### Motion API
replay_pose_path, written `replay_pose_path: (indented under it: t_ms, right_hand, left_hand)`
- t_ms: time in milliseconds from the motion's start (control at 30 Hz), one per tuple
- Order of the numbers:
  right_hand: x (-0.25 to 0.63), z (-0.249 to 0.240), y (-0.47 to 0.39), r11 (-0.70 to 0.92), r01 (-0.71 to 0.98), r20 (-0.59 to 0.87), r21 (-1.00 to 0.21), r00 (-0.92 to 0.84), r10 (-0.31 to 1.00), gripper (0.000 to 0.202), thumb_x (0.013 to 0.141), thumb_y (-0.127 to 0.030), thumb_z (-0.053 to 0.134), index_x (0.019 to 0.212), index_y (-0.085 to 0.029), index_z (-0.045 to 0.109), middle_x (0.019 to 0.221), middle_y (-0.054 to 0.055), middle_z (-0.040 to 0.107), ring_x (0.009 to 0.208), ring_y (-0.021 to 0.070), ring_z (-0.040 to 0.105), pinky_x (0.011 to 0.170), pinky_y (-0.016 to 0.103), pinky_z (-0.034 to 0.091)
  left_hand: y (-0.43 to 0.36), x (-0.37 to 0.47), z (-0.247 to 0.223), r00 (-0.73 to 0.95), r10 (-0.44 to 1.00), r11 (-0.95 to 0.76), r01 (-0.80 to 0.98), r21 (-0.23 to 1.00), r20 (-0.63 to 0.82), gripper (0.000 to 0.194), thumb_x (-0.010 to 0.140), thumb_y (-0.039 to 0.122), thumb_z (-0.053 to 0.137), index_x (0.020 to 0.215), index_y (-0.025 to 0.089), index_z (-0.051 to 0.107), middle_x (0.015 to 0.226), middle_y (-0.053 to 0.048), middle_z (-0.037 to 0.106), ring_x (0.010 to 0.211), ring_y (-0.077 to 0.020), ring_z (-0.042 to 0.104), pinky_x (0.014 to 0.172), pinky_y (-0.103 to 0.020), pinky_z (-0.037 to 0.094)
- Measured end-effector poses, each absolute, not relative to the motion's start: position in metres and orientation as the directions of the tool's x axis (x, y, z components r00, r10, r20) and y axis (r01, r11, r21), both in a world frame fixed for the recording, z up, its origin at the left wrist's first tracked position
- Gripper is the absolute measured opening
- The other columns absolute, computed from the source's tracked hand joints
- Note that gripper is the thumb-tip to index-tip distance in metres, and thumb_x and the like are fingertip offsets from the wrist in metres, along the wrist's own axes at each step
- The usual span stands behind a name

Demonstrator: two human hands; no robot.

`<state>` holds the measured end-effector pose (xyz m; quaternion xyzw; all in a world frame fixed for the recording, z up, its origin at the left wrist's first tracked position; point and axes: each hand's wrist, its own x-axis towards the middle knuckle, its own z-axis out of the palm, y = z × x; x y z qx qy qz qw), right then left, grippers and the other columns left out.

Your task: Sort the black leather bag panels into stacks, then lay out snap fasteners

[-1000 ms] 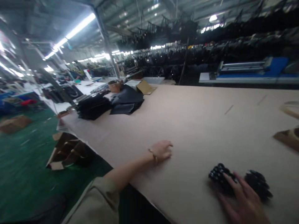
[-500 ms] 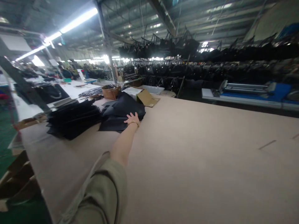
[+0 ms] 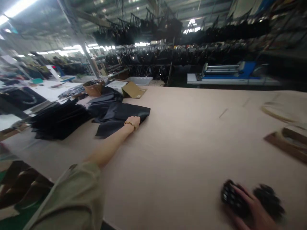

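Note:
My left hand [image 3: 134,121], with a bracelet at the wrist, reaches far out over the table. Its fingers are closed on the right-hand part of a flat black sheet [image 3: 120,112], which looks like leather or fabric. The sheet lies partly over other black pieces, beside a thick stack of black sheets [image 3: 59,119]. At the lower right, my right hand [image 3: 255,209] is blurred, its fingers around a dark bundle with small light spots [image 3: 233,198]. A second black bundle [image 3: 269,201] is close behind that hand; what both bundles are made of cannot be made out.
A wide tan-covered table [image 3: 182,143] fills the foreground. Along its back are a brown basket [image 3: 93,88] and an opened cardboard box [image 3: 134,90]. A brown tray [image 3: 287,145] lies at right. Beyond stands a blue machine with rollers [image 3: 225,72]. Cartons [image 3: 24,185] sit low at left.
My view has turned right. My left hand has gone from spread fingers to closed on the black sheet, which has slid nearer and rightward. My right hand and the dark bundles have come into view.

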<state>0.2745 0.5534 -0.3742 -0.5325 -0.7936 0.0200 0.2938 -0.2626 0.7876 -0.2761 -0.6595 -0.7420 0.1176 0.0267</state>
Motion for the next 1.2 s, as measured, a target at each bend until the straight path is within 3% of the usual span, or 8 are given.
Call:
replay_pose_path:
  t_ms: [133,200,333,433,567,800,967,1200]
  right_hand:
    - [0.274,-0.364,0.534,0.35,0.798,0.341,-0.491,-0.193,0.92,0.071,0.086,-0.05,0.057,0.145,-0.016,0.038,0.138,0.017,0.052,0.128,0.0302,0.053,0.11,0.049,0.042]
    - [0.273,-0.362,0.539,0.311,0.768,0.31,-0.56,-0.154,0.938,0.081,0.082,-0.052,0.061,0.148,-0.013,0.034,0.14,0.019,0.05,0.13,0.0306,0.05,0.112,0.05,0.039]
    - [0.276,-0.357,0.556,0.331,0.736,0.226,-0.591,-0.243,0.943,0.086,0.069,-0.054,0.074,0.14,-0.014,0.048,0.13,0.017,0.055,0.123,0.0325,0.052,0.109,0.05,0.04]
    - [0.28,-0.353,0.564,0.418,0.678,0.229,-0.605,-0.355,0.906,0.078,0.07,-0.044,0.075,0.136,-0.011,0.05,0.128,0.016,0.058,0.119,0.0296,0.055,0.108,0.045,0.041]
    - [0.282,-0.356,0.566,0.459,0.693,0.256,-0.555,-0.383,0.887,0.072,0.07,-0.034,0.076,0.136,-0.015,0.054,0.121,0.014,0.058,0.113,0.0274,0.055,0.105,0.042,0.043]
    - [0.277,-0.363,0.56,0.515,0.668,0.392,-0.537,-0.343,0.854,0.061,0.068,-0.028,0.076,0.124,-0.011,0.059,0.139,0.018,0.049,0.126,0.0301,0.048,0.112,0.044,0.037]
    - [0.3,-0.36,0.583,0.57,0.656,0.408,-0.494,-0.404,0.819,0.045,0.08,-0.033,0.068,0.121,-0.015,0.065,0.138,0.015,0.053,0.125,0.0283,0.05,0.112,0.046,0.037]
    - [0.342,-0.361,0.638,0.513,0.789,0.498,-0.338,-0.313,0.809,0.048,0.076,-0.013,0.059,0.124,-0.014,0.065,0.136,0.013,0.056,0.125,0.0287,0.048,0.11,0.045,0.041]
  left_hand:
    - [0.7,-0.155,-0.287,-0.088,0.993,0.073,0.981,-0.178,-0.079,0.038,0.092,0.015,0.043,0.127,0.008,0.057,0.117,-0.023,0.065,0.106,-0.0343,0.066,0.088,-0.046,0.053]
    - [0.656,-0.104,-0.29,-0.074,0.996,0.066,0.987,-0.144,-0.046,0.044,0.093,0.024,0.05,0.134,0.011,0.052,0.129,-0.022,0.06,0.113,-0.0341,0.062,0.09,-0.047,0.052]
    - [0.579,-0.005,-0.298,0.187,0.982,-0.188,0.98,0.059,0.008,0.068,0.088,0.045,0.064,0.146,0.018,0.044,0.152,-0.015,0.043,0.137,-0.0314,0.044,0.106,-0.043,0.044]
    - [0.546,0.054,-0.315,0.354,0.935,-0.336,0.877,0.344,0.01,0.054,0.093,0.048,0.054,0.139,0.018,0.054,0.134,-0.012,0.061,0.121,-0.0261,0.058,0.103,-0.037,0.046]
    - [0.53,0.085,-0.338,0.366,0.922,-0.366,0.72,0.59,0.126,0.047,0.09,0.042,0.059,0.13,0.018,0.061,0.106,-0.008,0.072,0.089,-0.0196,0.068,0.085,-0.031,0.053]
    - [0.535,0.09,-0.343,0.334,0.923,-0.371,0.629,0.683,0.193,0.041,0.087,0.031,0.062,0.126,0.021,0.064,0.113,-0.004,0.072,0.09,-0.0168,0.068,0.086,-0.029,0.053]
    - [0.569,0.108,-0.345,0.3,0.951,-0.221,0.486,0.845,0.076,0.035,0.09,0.032,0.057,0.118,0.014,0.069,0.101,-0.006,0.074,0.09,-0.0168,0.069,0.083,-0.025,0.053]
    - [0.633,0.177,-0.348,0.189,0.977,-0.195,0.587,0.786,0.101,0.034,0.095,0.031,0.054,0.123,0.022,0.07,0.119,-0.004,0.071,0.108,-0.019,0.065,0.096,-0.027,0.047]
